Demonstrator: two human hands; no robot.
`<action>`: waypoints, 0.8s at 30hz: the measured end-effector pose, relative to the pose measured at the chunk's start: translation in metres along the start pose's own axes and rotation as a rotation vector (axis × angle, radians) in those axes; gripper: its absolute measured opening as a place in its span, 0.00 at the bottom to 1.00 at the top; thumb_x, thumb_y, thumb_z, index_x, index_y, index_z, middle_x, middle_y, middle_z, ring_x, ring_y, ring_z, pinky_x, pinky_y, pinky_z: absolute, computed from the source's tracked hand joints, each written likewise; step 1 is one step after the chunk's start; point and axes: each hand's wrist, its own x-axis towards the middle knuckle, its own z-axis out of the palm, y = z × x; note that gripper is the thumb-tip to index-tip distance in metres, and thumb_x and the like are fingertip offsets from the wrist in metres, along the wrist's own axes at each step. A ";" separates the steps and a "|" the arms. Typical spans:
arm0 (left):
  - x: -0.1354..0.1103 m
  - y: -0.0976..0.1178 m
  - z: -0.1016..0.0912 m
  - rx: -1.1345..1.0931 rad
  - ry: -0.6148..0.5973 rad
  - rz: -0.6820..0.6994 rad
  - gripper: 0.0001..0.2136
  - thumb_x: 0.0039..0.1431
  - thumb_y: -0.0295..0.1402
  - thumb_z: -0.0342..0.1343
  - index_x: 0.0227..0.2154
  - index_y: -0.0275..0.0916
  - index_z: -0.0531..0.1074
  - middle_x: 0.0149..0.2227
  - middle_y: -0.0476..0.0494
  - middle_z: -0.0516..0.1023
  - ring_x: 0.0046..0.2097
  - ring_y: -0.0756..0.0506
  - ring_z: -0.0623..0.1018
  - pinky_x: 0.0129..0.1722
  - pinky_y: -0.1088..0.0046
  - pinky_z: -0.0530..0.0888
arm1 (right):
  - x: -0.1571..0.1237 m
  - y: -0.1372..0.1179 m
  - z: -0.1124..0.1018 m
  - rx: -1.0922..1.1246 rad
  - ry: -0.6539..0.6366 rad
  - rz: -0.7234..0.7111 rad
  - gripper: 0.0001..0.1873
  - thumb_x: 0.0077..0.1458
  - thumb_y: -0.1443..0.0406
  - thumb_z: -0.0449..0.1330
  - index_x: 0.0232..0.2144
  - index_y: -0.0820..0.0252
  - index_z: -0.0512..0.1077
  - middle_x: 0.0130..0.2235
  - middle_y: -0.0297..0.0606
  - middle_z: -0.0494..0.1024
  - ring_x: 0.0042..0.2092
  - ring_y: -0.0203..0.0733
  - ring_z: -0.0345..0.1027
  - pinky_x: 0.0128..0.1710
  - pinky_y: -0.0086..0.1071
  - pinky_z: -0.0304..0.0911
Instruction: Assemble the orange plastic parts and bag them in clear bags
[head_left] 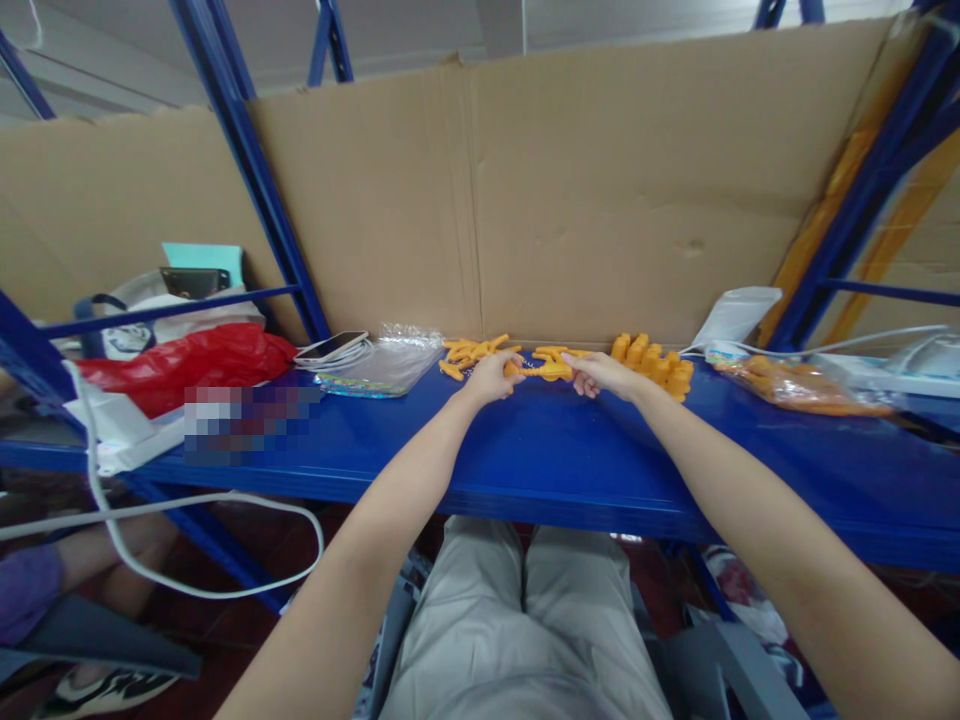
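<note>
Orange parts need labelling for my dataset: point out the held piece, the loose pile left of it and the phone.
held piece (549,370): head view, its bare middle stretch.
loose pile (466,352): head view, centre of the heap.
phone (331,345): head view, its screen.

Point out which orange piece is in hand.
The orange piece held between the left hand and right hand. The loose pile and the upright cluster just sit on the blue shelf beside them.
</note>
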 end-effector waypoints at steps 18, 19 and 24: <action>0.006 -0.007 0.000 0.109 0.155 0.125 0.08 0.51 0.25 0.62 0.35 0.38 0.73 0.38 0.44 0.80 0.46 0.42 0.79 0.49 0.66 0.72 | -0.008 -0.016 0.007 0.133 -0.059 0.210 0.32 0.59 0.40 0.45 0.23 0.59 0.69 0.16 0.35 0.65 0.16 0.31 0.53 0.17 0.26 0.50; 0.007 -0.007 0.000 0.104 0.152 0.126 0.08 0.51 0.25 0.62 0.35 0.38 0.73 0.38 0.44 0.80 0.46 0.42 0.79 0.49 0.66 0.72 | -0.009 -0.017 0.006 0.119 -0.062 0.231 0.34 0.59 0.39 0.44 0.24 0.59 0.69 0.16 0.35 0.65 0.16 0.32 0.53 0.16 0.26 0.50; 0.006 -0.009 -0.001 0.096 0.150 0.139 0.08 0.50 0.24 0.62 0.34 0.37 0.73 0.39 0.43 0.80 0.47 0.41 0.79 0.48 0.65 0.73 | -0.013 -0.019 0.003 0.192 -0.024 0.156 0.21 0.61 0.48 0.54 0.34 0.59 0.71 0.27 0.38 0.77 0.21 0.33 0.64 0.19 0.26 0.59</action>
